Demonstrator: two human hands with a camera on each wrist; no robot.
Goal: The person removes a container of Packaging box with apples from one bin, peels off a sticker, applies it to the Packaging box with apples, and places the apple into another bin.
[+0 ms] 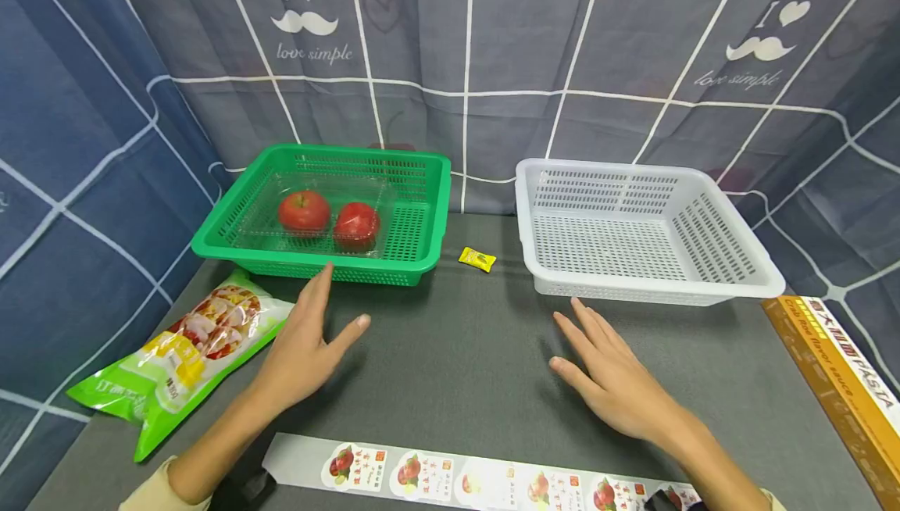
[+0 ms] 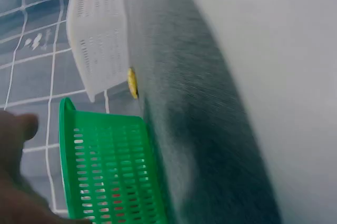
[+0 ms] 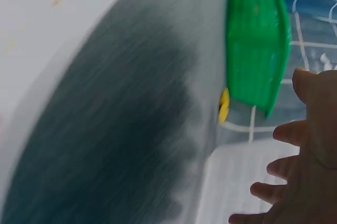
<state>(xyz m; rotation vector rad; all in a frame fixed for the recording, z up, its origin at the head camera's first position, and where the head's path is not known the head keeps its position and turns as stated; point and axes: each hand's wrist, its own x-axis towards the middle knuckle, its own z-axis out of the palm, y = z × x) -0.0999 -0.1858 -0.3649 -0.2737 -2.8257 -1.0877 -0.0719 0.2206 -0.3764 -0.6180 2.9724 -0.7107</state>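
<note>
Green basket [image 1: 415, 237] at far left, white basket [image 1: 703, 269] far right, yellow candy [image 1: 477, 259] lying between them.
Both hands hover flat with fingers spread, holding nothing; candy sits ahead, left hand [image 1: 304, 347] and right hand [image 1: 613, 382] about equally near.

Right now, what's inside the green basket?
The green basket holds two red apples in a clear plastic tray. What lies beneath the tray is hidden.

Head view looks down; both low, blurred wrist views share the green basket [image 1: 330, 214].
</note>
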